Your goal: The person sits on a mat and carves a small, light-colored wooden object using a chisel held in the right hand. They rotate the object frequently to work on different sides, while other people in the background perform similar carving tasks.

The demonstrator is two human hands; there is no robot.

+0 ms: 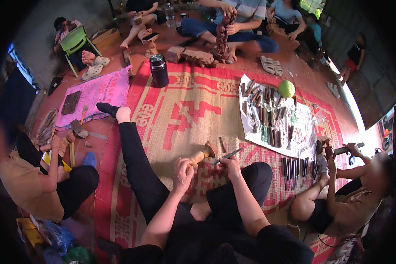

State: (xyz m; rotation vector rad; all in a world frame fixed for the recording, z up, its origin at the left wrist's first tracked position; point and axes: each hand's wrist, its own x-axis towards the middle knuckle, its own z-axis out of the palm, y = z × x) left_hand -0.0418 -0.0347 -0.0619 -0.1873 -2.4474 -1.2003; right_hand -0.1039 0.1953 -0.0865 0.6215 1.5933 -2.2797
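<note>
My left hand (183, 174) is closed around the lower end of a carved wooden piece (201, 155), pale and waisted with a flared brown end pointing up and right. In my right hand (231, 168) is a slim dark file-like tool (233, 153), slanting up to the right; its exact kind is too small to tell. The tool lies close to the flared end, with a small gap visible between them. Just beyond, a short brown stick-like tool (223, 144) rests on the woven mat (154, 132).
On a white sheet (255, 132) at right lie several wood-handled carving tools (268, 110) and a green round fruit (286, 89). Nearer is a row of slim dark tools (296, 169). A dark flask (159, 71) stands at the mat's far edge. Other people sit around, some handling wood.
</note>
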